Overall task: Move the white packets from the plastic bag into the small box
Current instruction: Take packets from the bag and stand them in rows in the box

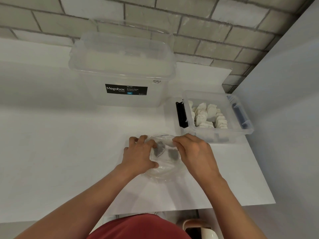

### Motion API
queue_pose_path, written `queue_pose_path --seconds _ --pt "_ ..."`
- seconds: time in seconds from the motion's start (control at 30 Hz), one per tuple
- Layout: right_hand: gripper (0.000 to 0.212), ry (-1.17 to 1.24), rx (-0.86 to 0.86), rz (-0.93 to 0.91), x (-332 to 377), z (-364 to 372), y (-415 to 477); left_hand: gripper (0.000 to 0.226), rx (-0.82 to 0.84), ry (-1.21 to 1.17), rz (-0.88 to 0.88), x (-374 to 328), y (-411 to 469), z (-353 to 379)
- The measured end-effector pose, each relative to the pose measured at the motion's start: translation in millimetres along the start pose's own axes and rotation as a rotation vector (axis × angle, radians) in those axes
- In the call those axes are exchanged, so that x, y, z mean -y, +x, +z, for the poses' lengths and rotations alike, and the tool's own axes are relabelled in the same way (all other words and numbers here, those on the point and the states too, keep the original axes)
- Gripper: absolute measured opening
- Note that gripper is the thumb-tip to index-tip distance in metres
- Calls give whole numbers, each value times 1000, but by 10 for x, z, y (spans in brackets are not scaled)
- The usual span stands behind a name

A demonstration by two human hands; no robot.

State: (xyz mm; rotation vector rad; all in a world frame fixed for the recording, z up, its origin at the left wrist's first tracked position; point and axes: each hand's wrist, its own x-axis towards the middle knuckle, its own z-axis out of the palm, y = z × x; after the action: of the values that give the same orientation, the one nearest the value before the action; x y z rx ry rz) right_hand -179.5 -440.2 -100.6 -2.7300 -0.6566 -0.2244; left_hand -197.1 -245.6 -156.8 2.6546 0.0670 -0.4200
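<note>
Inspector: Both hands?
Clerk: The left hand [139, 154] and right hand [193, 152] pinch the plastic bag [164, 163] between them.
Inspector: Surroundings?
Clerk: The small box [241, 130] of white packets [207, 116] sits just beyond the right hand; the large tub [120, 69] beyond the left.

Large clear storage bin [120, 73] with lid stood upper centre on white bench [51, 135]; black "Megabox" label [126, 89] faced camera. Grey brick wall [198, 28] ran across top. Red garment [138, 228] filled bottom centre.
</note>
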Motion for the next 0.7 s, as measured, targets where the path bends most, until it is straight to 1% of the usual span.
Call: queue_pose_path --seconds 0.1,0.2,0.33,0.4,0.47,0.57,0.63,0.7 --pt "10 -27 46 -31 -68 -113 28 69 3 0 -7 -4 -2 -2" --pt "9 6 -22 -34 -155 -368 63 68 -1 2 -9 -15 0 -1" --pt "9 69 -121 45 -505 -796 225 69 7 4 -23 -36 3 3" --pt "9 30 -193 75 -760 -963 353 69 3 7 -31 -45 14 5" --pt "10 -29 -227 126 -1020 -1056 495 68 1 3 -35 -51 19 8" --pt "11 -110 -163 201 -1330 -1079 710 67 -8 2 -41 -54 17 23" --pt "12 -160 -62 238 -1477 -1040 853 66 -17 -1 -50 -53 19 33" --pt "16 -191 81 244 -1581 -951 988 65 -21 -2 -56 -59 22 36"
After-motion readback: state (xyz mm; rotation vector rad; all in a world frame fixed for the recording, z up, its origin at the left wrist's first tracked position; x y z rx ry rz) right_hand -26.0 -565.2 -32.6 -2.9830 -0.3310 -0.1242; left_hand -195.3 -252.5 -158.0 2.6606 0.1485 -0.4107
